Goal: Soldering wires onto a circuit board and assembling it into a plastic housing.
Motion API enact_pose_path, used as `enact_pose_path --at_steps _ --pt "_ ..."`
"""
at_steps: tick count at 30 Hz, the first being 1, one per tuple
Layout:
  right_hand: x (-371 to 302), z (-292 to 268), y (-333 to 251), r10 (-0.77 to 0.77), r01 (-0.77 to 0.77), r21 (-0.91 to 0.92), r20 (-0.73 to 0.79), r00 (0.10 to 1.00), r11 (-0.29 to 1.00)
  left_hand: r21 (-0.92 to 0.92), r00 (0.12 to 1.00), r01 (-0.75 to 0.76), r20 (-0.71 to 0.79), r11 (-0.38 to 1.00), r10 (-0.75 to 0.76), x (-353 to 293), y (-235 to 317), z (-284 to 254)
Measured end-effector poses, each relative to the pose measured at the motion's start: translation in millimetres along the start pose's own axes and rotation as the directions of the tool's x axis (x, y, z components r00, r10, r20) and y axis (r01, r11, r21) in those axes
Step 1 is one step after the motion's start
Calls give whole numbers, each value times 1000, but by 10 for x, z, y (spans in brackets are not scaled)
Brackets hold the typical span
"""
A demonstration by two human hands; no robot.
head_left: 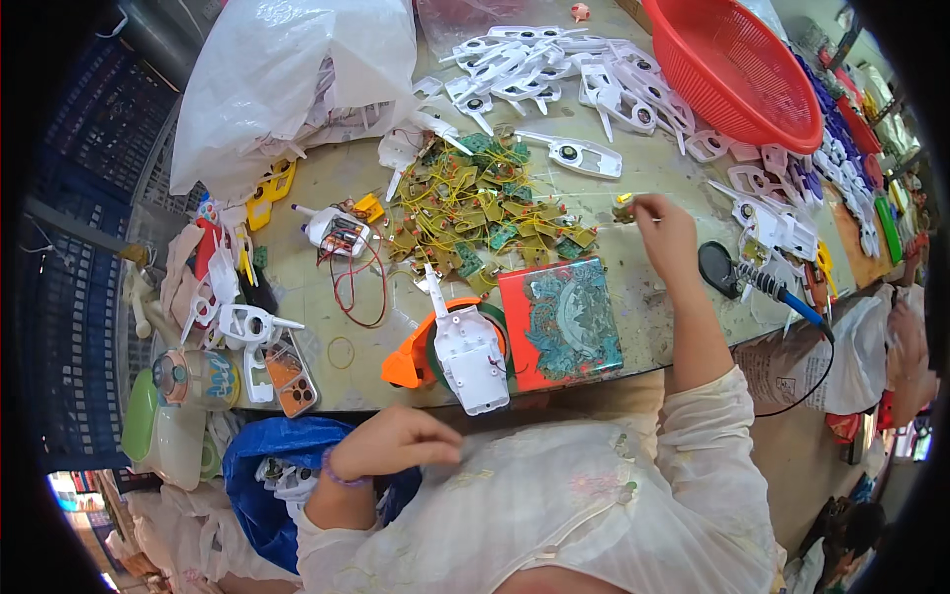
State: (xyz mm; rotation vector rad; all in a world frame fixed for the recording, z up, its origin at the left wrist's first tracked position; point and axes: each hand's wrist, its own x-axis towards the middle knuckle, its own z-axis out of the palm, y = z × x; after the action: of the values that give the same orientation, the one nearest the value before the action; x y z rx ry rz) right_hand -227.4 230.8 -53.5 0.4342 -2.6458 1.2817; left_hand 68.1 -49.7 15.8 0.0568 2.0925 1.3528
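My right hand reaches over the right part of the table, its fingertips pinched at the edge of a small circuit board with a yellow part on it. In front of my lap, beside the table's front edge, my left hand hangs with its fingers loosely stretched and nothing visible in them. Nearest to it, a white plastic casing with a narrow neck rests on an orange and green round holder. A heap of green circuit boards with yellow wires covers the middle of the table.
A red and teal book-like block lies beside the casing. A soldering iron sits in its stand at right. White shells pile up behind, near a red basket. A battery holder with red wires lies left.
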Motion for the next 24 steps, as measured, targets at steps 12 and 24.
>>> enact_pose_path --at_steps 12,24 --pt "-476 -192 -1352 -102 -83 828 166 981 554 -54 590 -634 -679 772 437 879 956 -406" --pt "-701 -186 -1353 -156 39 909 29 987 415 883 3 -97 -461 459 888 1021 861 -365"
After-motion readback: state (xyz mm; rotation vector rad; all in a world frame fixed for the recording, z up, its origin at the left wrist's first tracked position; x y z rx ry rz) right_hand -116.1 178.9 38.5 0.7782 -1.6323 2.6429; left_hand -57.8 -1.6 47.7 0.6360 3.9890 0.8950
